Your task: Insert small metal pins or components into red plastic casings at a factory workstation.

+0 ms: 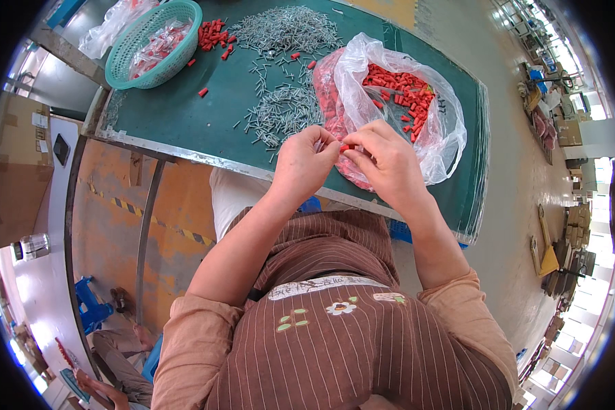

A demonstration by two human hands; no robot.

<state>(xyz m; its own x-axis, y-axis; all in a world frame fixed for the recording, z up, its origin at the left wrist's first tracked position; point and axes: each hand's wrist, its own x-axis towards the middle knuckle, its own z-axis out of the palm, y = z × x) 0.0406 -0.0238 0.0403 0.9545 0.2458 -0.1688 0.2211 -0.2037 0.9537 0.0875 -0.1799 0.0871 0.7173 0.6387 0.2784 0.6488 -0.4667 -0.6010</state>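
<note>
Both hands meet at the table's near edge, in front of a clear plastic bag [451, 116] of small red plastic pieces [400, 85]. My right hand [388, 162] pinches a small red plastic piece [346, 147] between thumb and finger. Close against it, my left hand [304, 164] is closed in a pinch; what its fingertips hold is too small and hidden to name. Beyond the left hand lie two piles of small metal pins or screws, a nearer pile [283, 113] and a larger far pile [287, 29]. Loose red pieces [214, 34] form a heap left of the far pile.
A green perforated basket [116, 65] with small clear packets stands at the table's far left, beside a white plastic bag [106, 31]. The green tabletop [164, 113] has a metal edge. At lower left another person's hand [92, 383] shows near a blue stool [92, 304].
</note>
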